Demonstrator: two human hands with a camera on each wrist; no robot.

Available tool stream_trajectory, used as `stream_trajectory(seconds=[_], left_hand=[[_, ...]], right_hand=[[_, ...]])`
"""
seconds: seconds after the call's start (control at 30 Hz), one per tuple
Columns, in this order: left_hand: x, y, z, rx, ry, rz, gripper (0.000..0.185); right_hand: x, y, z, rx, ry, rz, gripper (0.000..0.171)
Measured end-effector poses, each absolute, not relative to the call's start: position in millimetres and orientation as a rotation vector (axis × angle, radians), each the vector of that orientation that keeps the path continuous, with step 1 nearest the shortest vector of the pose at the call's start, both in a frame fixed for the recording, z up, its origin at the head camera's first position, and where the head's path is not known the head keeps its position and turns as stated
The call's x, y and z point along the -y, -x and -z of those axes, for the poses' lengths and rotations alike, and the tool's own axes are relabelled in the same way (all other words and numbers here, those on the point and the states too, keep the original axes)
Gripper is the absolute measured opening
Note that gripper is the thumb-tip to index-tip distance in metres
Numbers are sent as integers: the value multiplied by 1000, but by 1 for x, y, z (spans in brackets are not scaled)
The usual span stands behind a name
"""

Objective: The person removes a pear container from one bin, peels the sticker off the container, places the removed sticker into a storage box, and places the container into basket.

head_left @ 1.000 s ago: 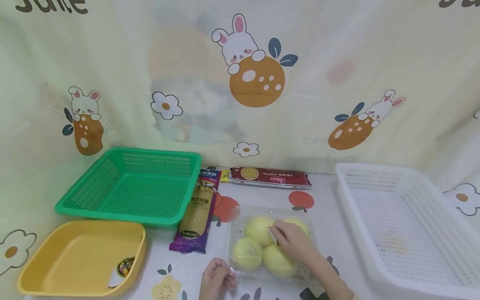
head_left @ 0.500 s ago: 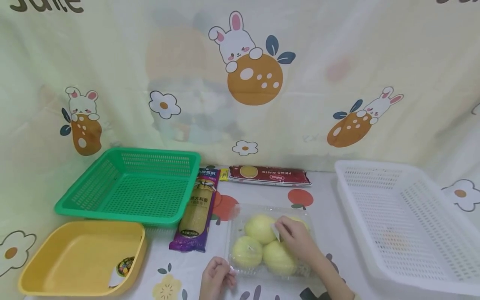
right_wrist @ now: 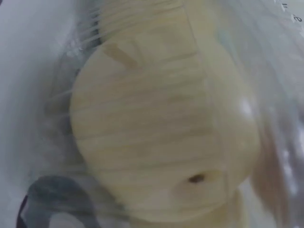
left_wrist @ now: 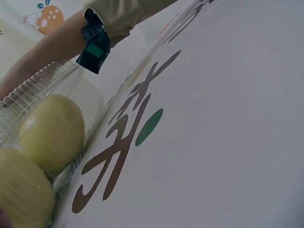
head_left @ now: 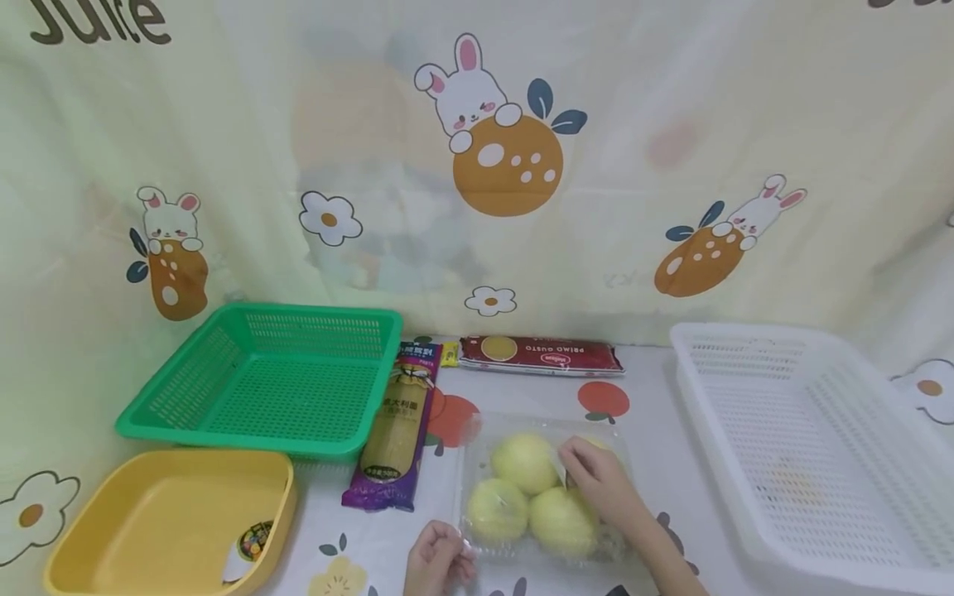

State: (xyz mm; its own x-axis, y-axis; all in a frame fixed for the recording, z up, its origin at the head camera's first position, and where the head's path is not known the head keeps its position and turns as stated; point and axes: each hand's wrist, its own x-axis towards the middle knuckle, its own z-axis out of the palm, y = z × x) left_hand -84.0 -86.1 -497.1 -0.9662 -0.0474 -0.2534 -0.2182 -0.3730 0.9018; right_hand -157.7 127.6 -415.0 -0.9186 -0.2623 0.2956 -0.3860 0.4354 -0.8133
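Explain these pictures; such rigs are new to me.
No machine: a person works bare-handed. The wide picture is from the head, the one with lettering from the left wrist, the fruit close-up from the right. On the table lie a clear container of fruit, a purple pasta pack, a red packet, a green basket, a yellow tub and a white basket. The right hand pinches a whitish piece over the fruit; the left hand is at the container's near left corner.
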Motion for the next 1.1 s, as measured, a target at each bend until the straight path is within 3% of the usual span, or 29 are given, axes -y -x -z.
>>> stream_trajectory(seconds=[0.43, 0.63, 0.83, 1.1], left_hand=[[85, 82, 493, -1684, 263, -2548, 8], [87, 83, 496, -1687, 186, -2594, 9], [93, 81, 497, -1750, 292, -2446, 7], [117, 76, 496, -1930, 351, -2268, 13]], right_hand=[[-137, 166, 441, 2301, -583, -1336, 27], [-132, 161, 428, 2265, -571, -1351, 26], [-138, 162, 436, 2304, -484, -1421, 23], [-133, 148, 414, 2349, -391, -1434, 22]])
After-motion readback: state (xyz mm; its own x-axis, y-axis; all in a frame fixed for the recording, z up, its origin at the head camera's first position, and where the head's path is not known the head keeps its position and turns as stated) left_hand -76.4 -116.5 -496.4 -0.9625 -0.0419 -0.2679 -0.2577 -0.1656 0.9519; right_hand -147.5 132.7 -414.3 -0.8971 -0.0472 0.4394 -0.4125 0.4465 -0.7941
